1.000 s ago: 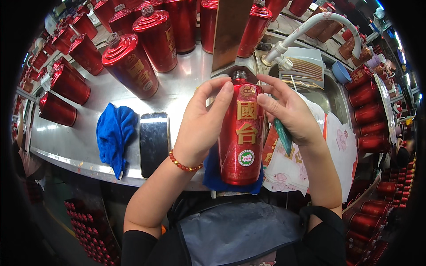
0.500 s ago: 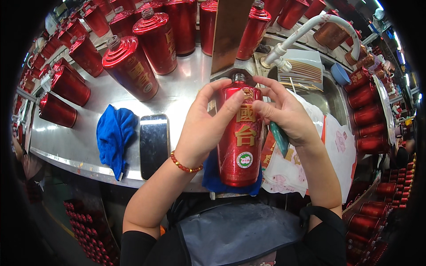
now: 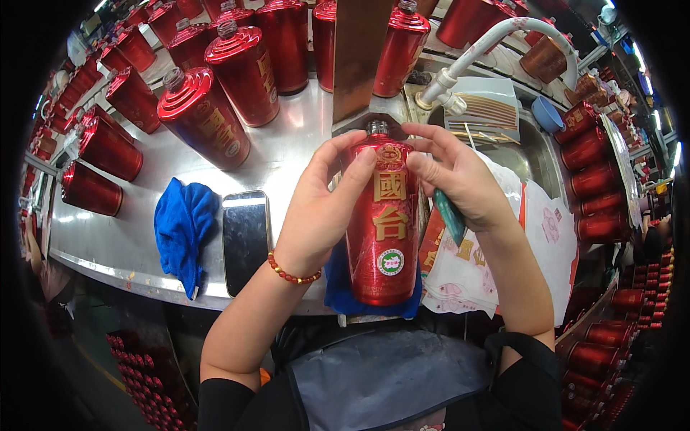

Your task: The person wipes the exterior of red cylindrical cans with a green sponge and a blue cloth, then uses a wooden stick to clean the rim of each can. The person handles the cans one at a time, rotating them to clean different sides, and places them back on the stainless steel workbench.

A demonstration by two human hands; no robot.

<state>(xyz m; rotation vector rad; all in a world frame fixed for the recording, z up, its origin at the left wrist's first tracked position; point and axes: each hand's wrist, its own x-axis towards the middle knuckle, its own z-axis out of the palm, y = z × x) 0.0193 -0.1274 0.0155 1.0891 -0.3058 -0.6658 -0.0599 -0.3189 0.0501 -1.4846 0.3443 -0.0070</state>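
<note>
A glossy red bottle point(image 3: 386, 282) with raised gold characters and a round white-green emblem leans in front of me, its glass neck pointing away. Beneath it lies a folded blue cloth point(image 3: 336, 284) at the counter edge. My left hand point(image 3: 322, 194) grips the bottle's left shoulder, thumb pressed on the front. On the opposite shoulder rests my right hand point(image 3: 467, 188), its fingertips and thumb at the gold lettering. A flat green tool point(image 3: 449, 219) sticks out from under my right palm; its far end is hidden.
Left of me, a crumpled blue cloth point(image 3: 183, 230) and a phone point(image 3: 245, 241) lie on the steel counter point(image 3: 136, 241). Several red bottles point(image 3: 205, 118) stand behind. To the right are printed white sheets point(image 3: 535, 258), a sink with a white faucet point(image 3: 449, 82), and a blue bowl point(image 3: 548, 113).
The view has shifted slightly, so most things sit a little further left. My right thumb has moved up a little on the bottle; both hands stay on it.
</note>
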